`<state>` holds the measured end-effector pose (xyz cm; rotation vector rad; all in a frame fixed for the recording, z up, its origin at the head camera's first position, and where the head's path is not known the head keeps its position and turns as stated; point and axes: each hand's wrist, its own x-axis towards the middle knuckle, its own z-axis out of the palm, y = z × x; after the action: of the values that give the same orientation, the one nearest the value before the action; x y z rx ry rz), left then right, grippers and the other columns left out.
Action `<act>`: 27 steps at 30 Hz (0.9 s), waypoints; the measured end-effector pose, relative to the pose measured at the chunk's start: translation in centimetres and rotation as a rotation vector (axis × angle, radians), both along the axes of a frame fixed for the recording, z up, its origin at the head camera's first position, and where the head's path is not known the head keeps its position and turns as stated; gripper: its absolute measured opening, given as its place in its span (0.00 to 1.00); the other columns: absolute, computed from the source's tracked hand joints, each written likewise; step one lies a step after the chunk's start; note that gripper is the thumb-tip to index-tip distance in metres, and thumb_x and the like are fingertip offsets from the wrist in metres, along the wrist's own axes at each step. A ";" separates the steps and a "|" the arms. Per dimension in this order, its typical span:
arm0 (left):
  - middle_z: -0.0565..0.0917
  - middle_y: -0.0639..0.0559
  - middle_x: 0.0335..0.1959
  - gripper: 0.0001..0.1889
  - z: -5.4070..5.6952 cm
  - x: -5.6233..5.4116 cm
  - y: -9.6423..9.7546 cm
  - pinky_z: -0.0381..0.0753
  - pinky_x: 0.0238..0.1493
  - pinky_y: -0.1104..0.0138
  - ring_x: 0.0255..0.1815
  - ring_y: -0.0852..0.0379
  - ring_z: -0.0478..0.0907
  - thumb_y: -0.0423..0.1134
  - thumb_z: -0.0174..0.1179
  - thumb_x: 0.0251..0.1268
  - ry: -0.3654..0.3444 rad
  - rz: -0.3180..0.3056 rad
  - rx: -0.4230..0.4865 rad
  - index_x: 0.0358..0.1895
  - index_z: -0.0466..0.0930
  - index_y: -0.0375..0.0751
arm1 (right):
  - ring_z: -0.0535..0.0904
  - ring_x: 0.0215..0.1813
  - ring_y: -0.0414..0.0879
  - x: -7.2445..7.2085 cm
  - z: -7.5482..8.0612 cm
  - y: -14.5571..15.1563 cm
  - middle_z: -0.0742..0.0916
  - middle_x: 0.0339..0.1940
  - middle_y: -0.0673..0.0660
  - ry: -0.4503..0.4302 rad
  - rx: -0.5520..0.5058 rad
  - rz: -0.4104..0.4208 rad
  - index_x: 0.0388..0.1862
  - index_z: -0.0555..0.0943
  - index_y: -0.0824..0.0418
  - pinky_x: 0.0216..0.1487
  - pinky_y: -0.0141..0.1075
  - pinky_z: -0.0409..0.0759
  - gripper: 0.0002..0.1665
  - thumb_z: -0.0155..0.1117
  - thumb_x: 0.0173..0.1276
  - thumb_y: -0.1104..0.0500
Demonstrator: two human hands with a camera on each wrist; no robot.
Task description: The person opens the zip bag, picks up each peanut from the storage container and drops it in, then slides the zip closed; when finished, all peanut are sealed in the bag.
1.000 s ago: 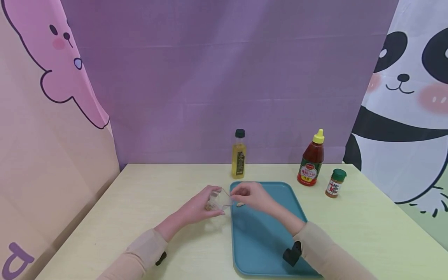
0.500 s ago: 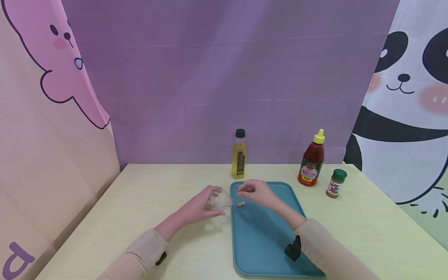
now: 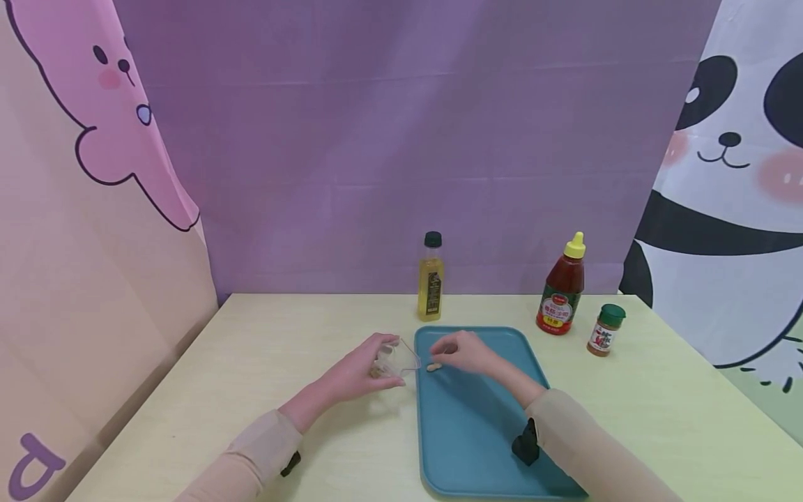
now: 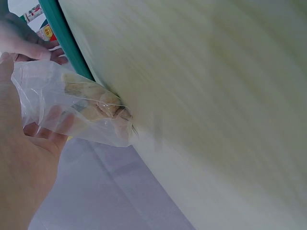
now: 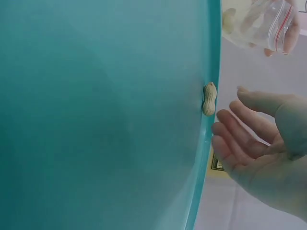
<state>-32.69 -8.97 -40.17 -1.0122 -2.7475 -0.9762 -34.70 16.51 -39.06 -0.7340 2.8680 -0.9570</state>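
Note:
A clear zip-top plastic bag with a red line at its mouth is held up by my left hand, thumb and fingers on either side. Several peanuts lie toward the bottom of the bag in the left wrist view. A single unshelled peanut rests on the blue tray, against its left rim. My right hand hovers just over this peanut with loosely bent fingers. In the right wrist view a gap shows between fingertips and peanut, and nothing is in the hand.
Behind the tray stands a bottle of yellow oil. A red sauce bottle with a yellow nozzle and a small green-capped seasoning jar stand at the back right of the pale table.
My right hand has drawn back from the bag's mouth to the right, then come down toward the peanut on the tray. The left hand and bag stay nearly still.

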 end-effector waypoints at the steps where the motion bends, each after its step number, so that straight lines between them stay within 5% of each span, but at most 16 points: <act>1: 0.69 0.53 0.65 0.40 0.0 0.0 0.0 0.72 0.62 0.59 0.63 0.56 0.69 0.56 0.64 0.55 0.000 0.001 0.000 0.69 0.58 0.47 | 0.82 0.47 0.52 0.0 0.0 0.0 0.87 0.44 0.57 -0.003 0.011 0.000 0.47 0.83 0.64 0.44 0.40 0.82 0.15 0.63 0.64 0.57; 17: 0.68 0.53 0.66 0.41 0.2 0.2 -0.1 0.70 0.64 0.60 0.64 0.56 0.68 0.59 0.63 0.55 -0.014 0.003 0.003 0.69 0.58 0.46 | 0.78 0.34 0.39 0.2 0.0 0.0 0.87 0.32 0.52 -0.067 0.060 0.049 0.35 0.86 0.60 0.35 0.33 0.77 0.07 0.64 0.63 0.60; 27: 0.68 0.53 0.66 0.41 0.2 0.3 -0.1 0.70 0.64 0.59 0.65 0.55 0.68 0.58 0.63 0.55 -0.004 -0.001 0.006 0.69 0.58 0.46 | 0.78 0.32 0.37 0.5 0.0 -0.2 0.87 0.30 0.49 -0.101 0.068 0.051 0.34 0.87 0.59 0.35 0.34 0.78 0.10 0.68 0.60 0.54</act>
<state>-32.42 -9.06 -39.99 -1.0115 -2.7461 -0.9875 -34.19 16.31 -39.09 -0.7269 2.7661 -0.8600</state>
